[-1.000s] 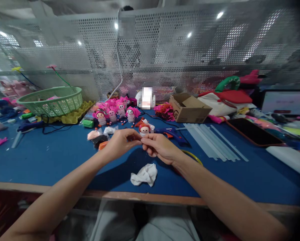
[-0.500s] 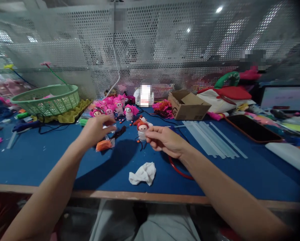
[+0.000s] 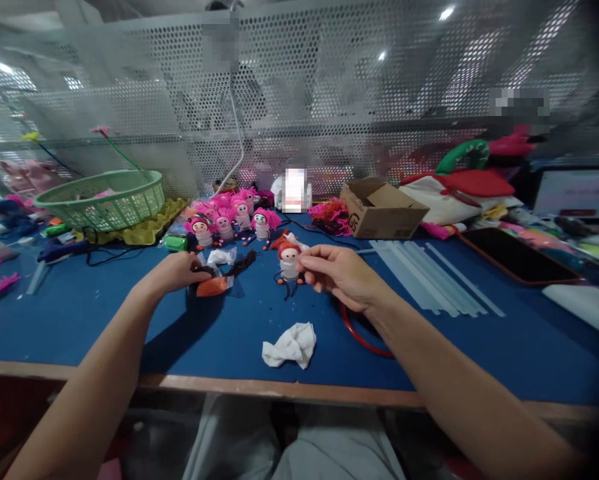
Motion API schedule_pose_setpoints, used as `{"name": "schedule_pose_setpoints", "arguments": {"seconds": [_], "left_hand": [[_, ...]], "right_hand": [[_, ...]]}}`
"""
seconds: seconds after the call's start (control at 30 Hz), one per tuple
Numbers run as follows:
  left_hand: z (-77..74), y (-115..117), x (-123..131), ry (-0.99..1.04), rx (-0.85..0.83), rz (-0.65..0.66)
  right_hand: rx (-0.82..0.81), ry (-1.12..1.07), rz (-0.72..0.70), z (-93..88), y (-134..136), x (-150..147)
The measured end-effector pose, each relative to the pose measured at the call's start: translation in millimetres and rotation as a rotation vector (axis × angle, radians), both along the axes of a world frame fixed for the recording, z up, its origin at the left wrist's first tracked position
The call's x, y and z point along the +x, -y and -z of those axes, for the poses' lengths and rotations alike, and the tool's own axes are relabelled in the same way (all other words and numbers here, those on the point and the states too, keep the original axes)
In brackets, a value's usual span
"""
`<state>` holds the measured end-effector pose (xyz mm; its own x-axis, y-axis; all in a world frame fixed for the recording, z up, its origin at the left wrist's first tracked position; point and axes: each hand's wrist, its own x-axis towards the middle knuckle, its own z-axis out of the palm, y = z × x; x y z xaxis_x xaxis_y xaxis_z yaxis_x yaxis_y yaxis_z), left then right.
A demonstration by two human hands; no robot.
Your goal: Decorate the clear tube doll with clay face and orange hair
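Note:
My right hand [image 3: 340,275] pinches a small doll with red-orange hair [image 3: 289,260] and holds it just above the blue table [image 3: 104,320]. My left hand [image 3: 177,272] has its fingers curled down onto small plastic bags of clay, an orange one [image 3: 213,287] and a dark one [image 3: 210,271]. What the fingers hold is hidden. A group of pink-haired dolls [image 3: 232,217] stands behind the bags.
A crumpled white tissue [image 3: 290,345] lies near the front edge. A red ring [image 3: 359,333] lies under my right wrist. Clear glue sticks [image 3: 424,277], a cardboard box [image 3: 382,212], a phone [image 3: 517,255] and a green basket [image 3: 107,199] surround the area.
My left hand left the doll, swung to the left and came down on the clay bags. My right hand kept the red-haired doll and lifted it slightly.

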<state>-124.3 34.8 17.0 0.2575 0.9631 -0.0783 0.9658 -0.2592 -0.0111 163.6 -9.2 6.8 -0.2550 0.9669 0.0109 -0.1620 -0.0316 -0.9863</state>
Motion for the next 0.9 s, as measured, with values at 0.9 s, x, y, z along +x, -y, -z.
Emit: {"name": "schedule_pose_setpoints", "arguments": {"seconds": [0.9], "left_hand": [[17.5,57.7,91.6,0.983,0.105,0.339]], "right_hand": [[0.682,0.524,0.192,-1.6,22.6,-15.3]]}}
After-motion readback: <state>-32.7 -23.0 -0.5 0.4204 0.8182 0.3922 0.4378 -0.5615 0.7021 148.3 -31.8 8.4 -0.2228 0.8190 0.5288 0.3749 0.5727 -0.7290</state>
